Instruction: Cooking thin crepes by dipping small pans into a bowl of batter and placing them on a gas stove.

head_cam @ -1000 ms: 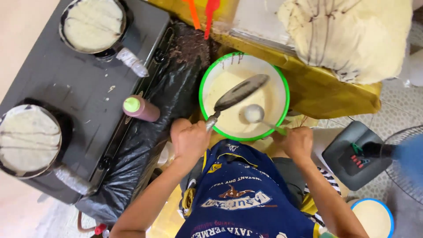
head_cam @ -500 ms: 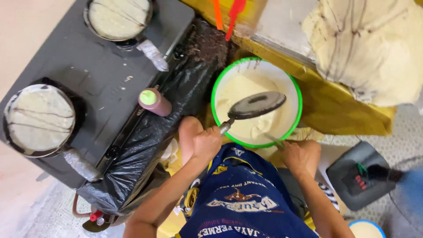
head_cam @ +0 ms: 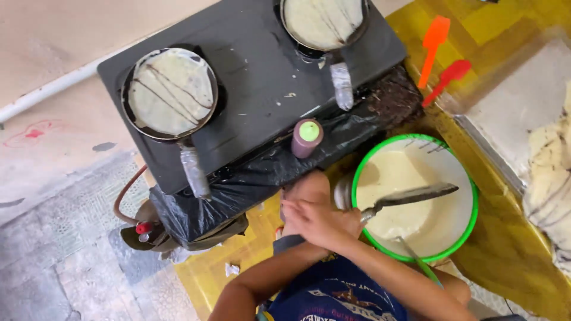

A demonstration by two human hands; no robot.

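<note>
Currently both hands meet at the near edge of the black stove top (head_cam: 256, 77), one laid over the other. My left hand (head_cam: 304, 189) is the farther one, just below the squeeze bottle (head_cam: 307, 138). My right hand (head_cam: 318, 221) is the nearer one.

Grip: the handle of the metal spatula (head_cam: 410, 195) disappears into this closed clasp. The fingers overlap, so I cannot tell which hand actually closes on the handle or whether both do.

Key relation: the spatula lies to the right of the clasp. Its long axis runs left to right, rising slightly away from me. The blade sits over the batter in the green-rimmed bowl (head_cam: 470, 214). Whether it touches the batter or hovers just above it, I cannot tell. The bowl is just beside both hands, with its rim nearly touching them. A dull metal object is wedged between my left hand and the rim, and I cannot identify it.

Away from the blade, up and to the left, is the near pan (head_cam: 169, 92). Its wrapped handle points back toward me. The far pan (head_cam: 324, 21) is straight ahead, beyond the bottle.

Counts:
- pans: two, each with one round crepe; the near one has dark drizzle lines
- bowls of batter: one
- metal spatulas: one
- green ladle handle (head_cam: 419, 261) in the bowl: one
- bottles with a green cap: one
- orange-red plastic spatulas (head_cam: 433, 44) on the yellow table (head_cam: 511, 255): two, well apart from my hands
- piles of finished crepes (head_cam: 550, 178): one, at the right edge
</note>
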